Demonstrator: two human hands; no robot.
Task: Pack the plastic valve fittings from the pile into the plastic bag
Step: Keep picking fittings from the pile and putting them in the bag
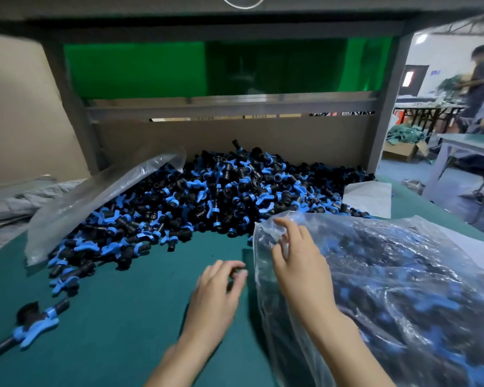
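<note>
A big pile of black valve fittings with blue handles (207,196) covers the back of the green table (123,317). On the right lies a clear plastic bag (397,289), full of fittings. My right hand (296,261) pinches the bag's open edge at its upper left corner. My left hand (218,286) hovers just left of the bag mouth, its fingers curled around something small and dark that I cannot make out. Two fittings (31,322) lie apart at the front left.
An empty clear bag (95,196) drapes over the pile's left side. A white sheet (369,196) lies at the right rear. A cardboard wall and grey frame close the back. People work at other tables far right.
</note>
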